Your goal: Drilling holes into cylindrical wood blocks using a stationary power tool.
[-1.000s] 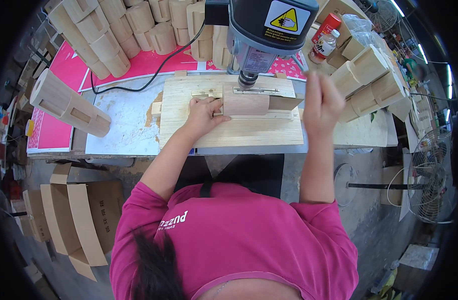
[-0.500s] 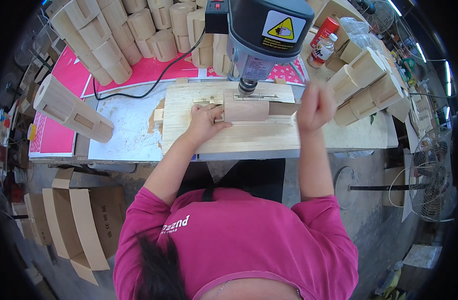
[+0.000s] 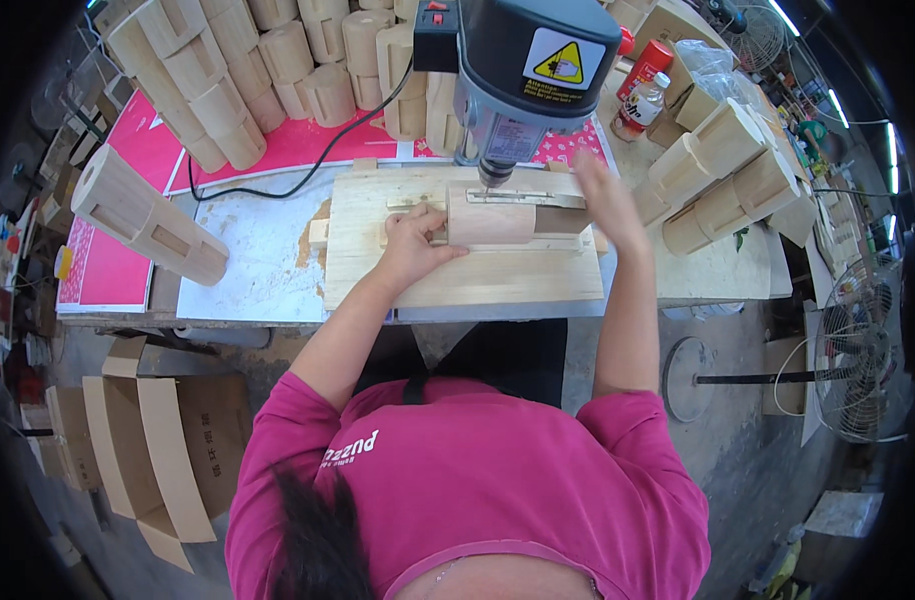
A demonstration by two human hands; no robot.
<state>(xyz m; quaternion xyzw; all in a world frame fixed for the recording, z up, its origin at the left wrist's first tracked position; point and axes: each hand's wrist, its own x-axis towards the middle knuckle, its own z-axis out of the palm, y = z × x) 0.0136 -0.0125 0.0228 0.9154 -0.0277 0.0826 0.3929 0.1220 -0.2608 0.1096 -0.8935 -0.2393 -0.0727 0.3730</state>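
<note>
A pale wooden cylinder with a cut-out recess (image 3: 492, 222) lies on its side on a wooden board (image 3: 457, 285), under a drill press (image 3: 537, 60). My left hand (image 3: 415, 243) grips the cylinder's left end, thumb along its near side and fingers behind. The drill chuck (image 3: 495, 173) is just above the far side of the cylinder, beside a narrow metal strip (image 3: 517, 197). My right hand (image 3: 607, 205) is raised past the cylinder's right end, close to the drill head. Its fingers are smeared by motion, so their grip cannot be made out.
Stacked wooden cylinders (image 3: 327, 95) stand along the back left. Another cylinder (image 3: 149, 215) stands at the left, and more (image 3: 732, 170) at the right. A black cable (image 3: 307, 175) crosses the table. A bottle (image 3: 640, 105) and red can (image 3: 649, 65) stand at the back right.
My right hand has moved left and slightly up, from a closed fist toward the drill head. My left hand and the cylinder stay in place. The drill chuck looks much the same.
</note>
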